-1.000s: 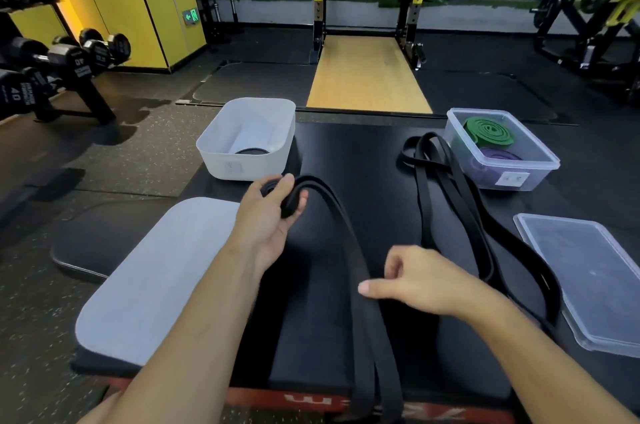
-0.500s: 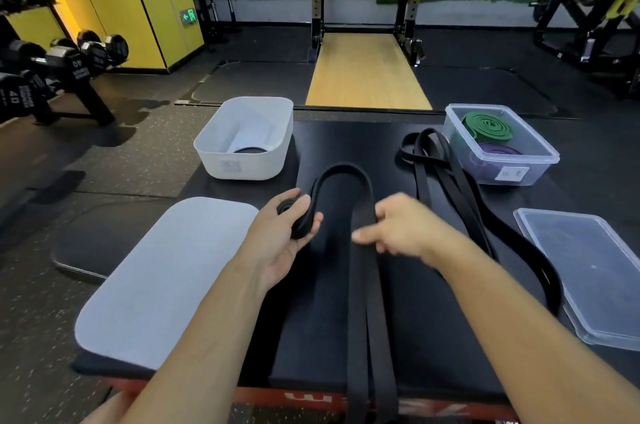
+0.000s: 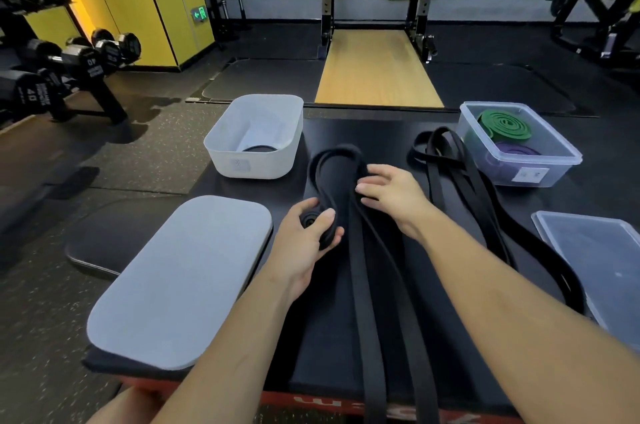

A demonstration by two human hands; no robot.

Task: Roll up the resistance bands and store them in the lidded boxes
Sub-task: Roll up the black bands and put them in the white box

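A long black resistance band lies along the black padded table and hangs over its near edge. My left hand grips the band's small rolled-up end. My right hand rests on the band's strands just beyond, fingers spread and pressing them. A second black band lies loose to the right. The white box at the back left holds one rolled black band. The clear box at the back right holds a green roll and a purple roll.
The white lid lies flat at the near left of the table. The clear lid lies at the right edge. A dumbbell rack stands on the floor to the left, and a squat rack with a wooden platform stands behind.
My right hand has moved forward from the near part of the band to the loop by the roll. The band's far loop has bunched up toward the white box.
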